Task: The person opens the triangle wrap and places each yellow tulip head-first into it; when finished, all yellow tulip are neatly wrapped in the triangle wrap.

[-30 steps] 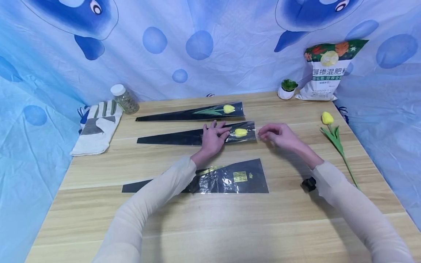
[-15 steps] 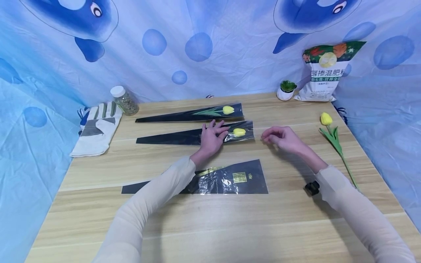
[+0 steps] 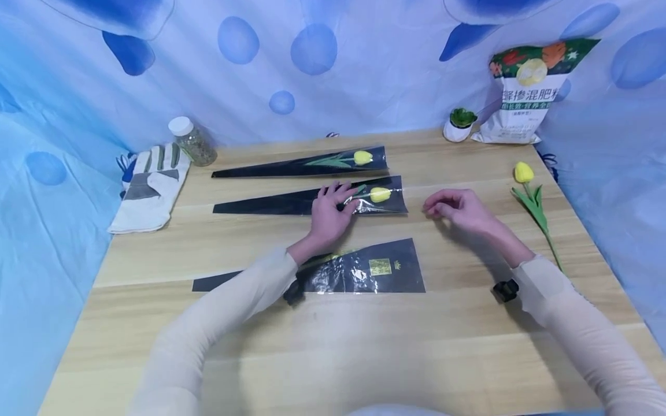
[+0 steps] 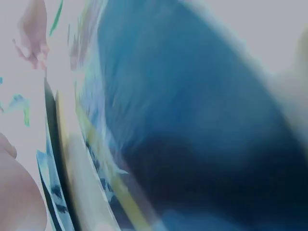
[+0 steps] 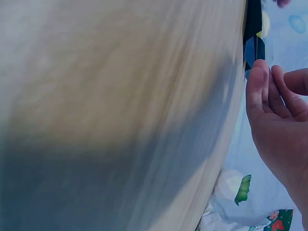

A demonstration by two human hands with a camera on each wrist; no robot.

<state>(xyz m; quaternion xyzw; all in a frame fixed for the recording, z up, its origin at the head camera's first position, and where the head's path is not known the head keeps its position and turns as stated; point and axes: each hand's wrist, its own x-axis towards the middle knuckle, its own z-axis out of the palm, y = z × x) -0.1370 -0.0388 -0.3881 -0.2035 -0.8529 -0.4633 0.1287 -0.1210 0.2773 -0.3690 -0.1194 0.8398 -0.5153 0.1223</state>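
A yellow tulip (image 3: 380, 195) lies inside a dark, clear-fronted flower sleeve (image 3: 270, 202) in the middle of the table. My left hand (image 3: 330, 215) rests on this sleeve, over the stem and leaves, fingers spread. To the right of the sleeve's wide end, apart from it, my right hand (image 3: 458, 209) hovers with fingers loosely bent and nothing visible in them. The right wrist view shows the same bent fingers (image 5: 257, 89). Behind lies another sleeve (image 3: 281, 167) with a yellow tulip (image 3: 362, 158). Nearer, a flat sleeve (image 3: 400, 277) with gold print lies partly under the left forearm.
A loose yellow tulip (image 3: 536, 208) lies at the right. White-and-grey gloves (image 3: 151, 196) and a white-capped jar (image 3: 193, 144) are at the back left. A small potted plant (image 3: 458, 126) and a fertilizer bag (image 3: 525, 104) stand at the back right, before a blue curtain (image 3: 364, 75).
My right hand has moved rightward, away from the wide end of the middle sleeve. The left hand stays on that sleeve, shifted slightly left. The head view has tilted down a little.
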